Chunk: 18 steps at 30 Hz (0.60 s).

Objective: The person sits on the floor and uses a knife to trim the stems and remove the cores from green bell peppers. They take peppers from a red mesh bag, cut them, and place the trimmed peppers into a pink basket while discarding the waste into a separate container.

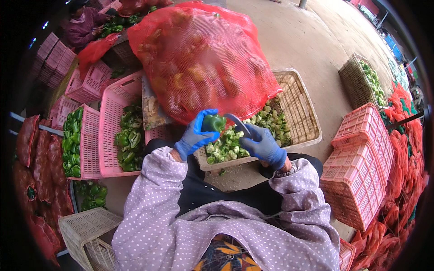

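Note:
My left hand (192,135), in a blue and grey work glove, grips a whole green bell pepper (213,123). In my gloved right hand (263,144) is a curved knife (237,122), its tip close to the pepper's right side; whether it touches I cannot tell. Below both hands stands a beige plastic crate (303,111) with many pale green pepper cores (230,144) in it. Just beyond the hands bulges a large red mesh sack (206,64) of peppers, which hides part of the crate. To my left, a pink crate (112,135) holds cut green peppers (129,142).
Green peppers (72,142) fill another pink crate at the left. Stacked pink crates (356,172) and red mesh bags (403,152) stand at the right. A crate of cores (362,81) sits farther off. Another person (81,28) handles peppers at the upper left.

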{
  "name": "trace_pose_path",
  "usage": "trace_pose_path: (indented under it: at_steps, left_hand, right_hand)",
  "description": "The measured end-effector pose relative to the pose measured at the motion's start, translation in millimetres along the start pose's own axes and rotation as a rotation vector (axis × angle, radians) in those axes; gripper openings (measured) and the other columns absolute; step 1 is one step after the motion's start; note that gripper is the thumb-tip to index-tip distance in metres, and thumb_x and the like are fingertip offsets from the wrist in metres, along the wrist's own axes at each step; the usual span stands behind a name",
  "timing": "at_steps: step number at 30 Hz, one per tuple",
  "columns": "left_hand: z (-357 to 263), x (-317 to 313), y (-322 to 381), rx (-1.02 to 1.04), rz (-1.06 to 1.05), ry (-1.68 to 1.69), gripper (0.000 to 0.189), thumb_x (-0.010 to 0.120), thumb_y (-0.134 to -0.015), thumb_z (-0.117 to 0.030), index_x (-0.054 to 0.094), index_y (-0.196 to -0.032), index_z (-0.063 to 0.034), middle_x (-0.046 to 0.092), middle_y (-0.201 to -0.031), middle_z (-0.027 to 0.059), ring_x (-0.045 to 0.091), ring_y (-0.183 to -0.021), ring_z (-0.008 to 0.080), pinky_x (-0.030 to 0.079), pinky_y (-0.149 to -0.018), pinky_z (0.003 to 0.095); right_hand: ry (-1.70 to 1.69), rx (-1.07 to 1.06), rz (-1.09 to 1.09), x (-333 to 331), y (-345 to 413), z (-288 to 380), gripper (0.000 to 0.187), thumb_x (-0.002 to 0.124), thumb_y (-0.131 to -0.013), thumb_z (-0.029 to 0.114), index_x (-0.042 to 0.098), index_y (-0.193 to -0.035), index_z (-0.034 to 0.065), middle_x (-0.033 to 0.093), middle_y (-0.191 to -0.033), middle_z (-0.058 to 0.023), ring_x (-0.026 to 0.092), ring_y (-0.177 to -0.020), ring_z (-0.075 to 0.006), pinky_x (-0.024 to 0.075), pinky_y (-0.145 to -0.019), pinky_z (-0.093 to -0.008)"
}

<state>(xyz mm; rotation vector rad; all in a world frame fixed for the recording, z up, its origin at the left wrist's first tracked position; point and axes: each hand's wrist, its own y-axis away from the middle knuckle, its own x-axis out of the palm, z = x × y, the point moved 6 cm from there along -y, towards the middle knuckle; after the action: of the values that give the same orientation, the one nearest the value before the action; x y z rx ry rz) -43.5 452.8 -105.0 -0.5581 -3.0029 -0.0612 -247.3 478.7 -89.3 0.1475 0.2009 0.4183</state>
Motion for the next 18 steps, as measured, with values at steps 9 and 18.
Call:
trace_pose_path:
  at_steps: [9,18]
  left_hand:
    - [19.8,-0.3,17.6,-0.006,-0.092,0.106,0.064,0.067,-0.082,-0.003,0.042,-0.141,-0.0053,0.054,-0.129,0.0039,0.055,-0.113,0.0126,0.048,-0.097,0.0274]
    - [26.2,-1.2,16.0,0.079,-0.109,0.421,0.059,0.064,-0.087,-0.019,0.042,-0.141,-0.0067,0.054,-0.129,0.0074,0.056,-0.117,0.0194,0.051,-0.094,0.0331]
  right_hand:
    - [0.113,-0.126,-0.030,35.0,-16.3,-13.8,0.024,0.063,-0.085,0.013,0.064,-0.107,0.0044,0.063,-0.073,-0.0108,0.058,-0.067,-0.0144,0.0487,-0.064,-0.0341]
    - [0.213,-0.105,-0.003,39.9,-17.3,-11.6,0.017,0.063,-0.083,0.016,0.066,-0.098,0.0073,0.064,-0.074,-0.0202,0.066,-0.067,-0.0305,0.0496,-0.064,-0.0403]
